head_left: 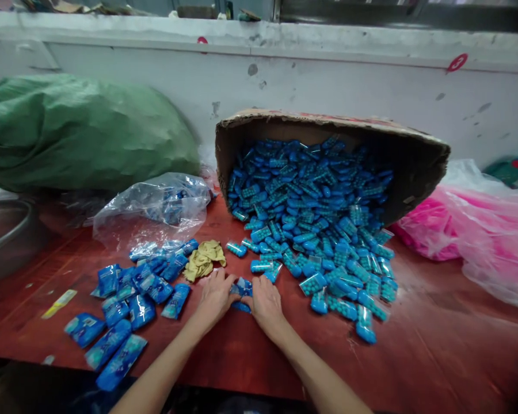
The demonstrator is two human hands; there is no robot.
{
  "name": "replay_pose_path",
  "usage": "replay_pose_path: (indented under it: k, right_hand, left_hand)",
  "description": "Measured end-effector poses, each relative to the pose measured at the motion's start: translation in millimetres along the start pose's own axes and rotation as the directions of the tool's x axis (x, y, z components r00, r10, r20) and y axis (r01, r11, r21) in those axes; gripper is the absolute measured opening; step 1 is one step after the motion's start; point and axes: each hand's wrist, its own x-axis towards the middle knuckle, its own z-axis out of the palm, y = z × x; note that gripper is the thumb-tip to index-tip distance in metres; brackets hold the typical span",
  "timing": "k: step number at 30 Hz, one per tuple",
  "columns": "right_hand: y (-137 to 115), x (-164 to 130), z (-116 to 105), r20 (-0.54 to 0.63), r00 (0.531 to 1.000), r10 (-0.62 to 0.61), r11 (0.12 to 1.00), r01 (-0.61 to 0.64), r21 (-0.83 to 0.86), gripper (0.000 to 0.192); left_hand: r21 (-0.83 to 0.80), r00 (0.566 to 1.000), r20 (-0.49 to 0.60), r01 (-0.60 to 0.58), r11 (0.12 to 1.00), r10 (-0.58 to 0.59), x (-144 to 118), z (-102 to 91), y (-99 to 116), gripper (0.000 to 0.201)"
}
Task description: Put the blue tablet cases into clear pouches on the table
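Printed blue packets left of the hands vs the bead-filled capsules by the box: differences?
The packets have printed wrapping; the capsules have clear parts showing teal beads. The packets form a small, loose group on the table; the capsules make a much larger heap spilling from the cardboard box. Both are mostly blue.

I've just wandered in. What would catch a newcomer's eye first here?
Most likely the heap of blue capsule-shaped pieces spilling from a cardboard box tipped on its side, right of centre on the red table. Next, perhaps, the bulging green sack at back left and bright pink plastic at right. At front centre, the left hand and right hand hold a small blue packet between them.
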Motion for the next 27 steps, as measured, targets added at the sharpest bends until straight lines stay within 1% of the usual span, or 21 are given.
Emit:
replay_pose_path:
  k: [2,4,6,9,11,13,16,17,18,20,22,23,25,27]
  right_hand:
    - [-0.9,-0.3,1.0,0.001,1.000,-0.020,0.999,0.020,0.047,0.012]
    - [0.0,-1.2,1.2,-0.005,0.997,-0.071,0.990,0.072,0.118,0.008]
    - [3.2,-1.8,0.7,-0.023,0.992,-0.126,0.970,0.128,0.207,0.008]
    - [10.7,0.0,-0.5,-0.054,0.984,-0.172,0.916,0.180,0.358,0.006]
    - [14.5,2.2,-1.2,-0.082,0.983,-0.162,0.875,0.181,0.448,0.006]
    - [13.9,2.8,-1.4,-0.124,0.985,-0.118,0.844,0.165,0.511,0.013]
    - [2.4,-2.7,0.3,-0.191,0.981,-0.017,0.819,0.123,0.561,0.023]
    - [-3.5,-5.5,1.4,-0.214,0.977,-0.004,0.821,0.125,0.557,0.024]
    - [-9.5,-8.2,2.7,-0.235,0.972,-0.018,0.838,0.143,0.527,0.025]
    - [-19.1,-10.8,5.8,-0.259,0.960,-0.103,0.886,0.207,0.414,0.026]
    - [-23.3,-8.6,8.8,-0.246,0.954,-0.173,0.920,0.246,0.306,0.029]
    - [-23.5,-6.2,10.0,-0.241,0.955,-0.171,0.930,0.238,0.281,0.031]
    - [-22.1,-1.2,11.8,-0.245,0.961,-0.131,0.941,0.199,0.275,0.034]
    - [-21.4,1.6,12.0,-0.252,0.961,-0.110,0.945,0.180,0.272,0.034]
  left_hand:
    - [-0.042,1.000,0.021,-0.008,0.999,0.009,6.8,-7.7,-0.3,0.026]
    - [-0.117,0.999,0.017,-0.026,0.993,0.028,9.1,-10.7,-1.8,0.026]
    - [-0.227,0.999,0.014,-0.039,0.973,0.043,7.2,-9.6,-2.5,0.021]
    - [-0.402,1.000,0.009,-0.021,0.915,0.027,1.8,-3.4,0.8,0.006]
    - [-0.518,1.000,0.020,0.020,0.855,-0.011,-0.3,1.7,5.6,0.014]
    - [-0.633,0.997,0.042,0.081,0.770,-0.070,-0.7,7.0,11.3,0.026]
    - [-0.758,0.978,0.050,0.170,0.629,-0.204,-2.3,14.7,20.3,0.038]
    - [-0.786,0.966,0.039,0.187,0.589,-0.254,-3.7,17.1,23.4,0.038]
    - [-0.809,0.952,0.020,0.195,0.554,-0.306,-5.5,19.3,26.7,0.037]
    - [-0.844,0.913,-0.023,0.201,0.497,-0.407,-9.7,23.1,33.3,0.034]
    - [-0.871,0.863,-0.049,0.209,0.445,-0.502,-12.6,25.8,39.7,0.033]
    - [-0.882,0.837,-0.053,0.217,0.419,-0.545,-13.0,26.6,42.3,0.034]
    - [-0.901,0.788,-0.048,0.231,0.368,-0.613,-11.2,27.4,46.0,0.035]
    - [-0.921,0.749,-0.036,0.232,0.313,-0.662,-6.7,27.5,47.0,0.033]
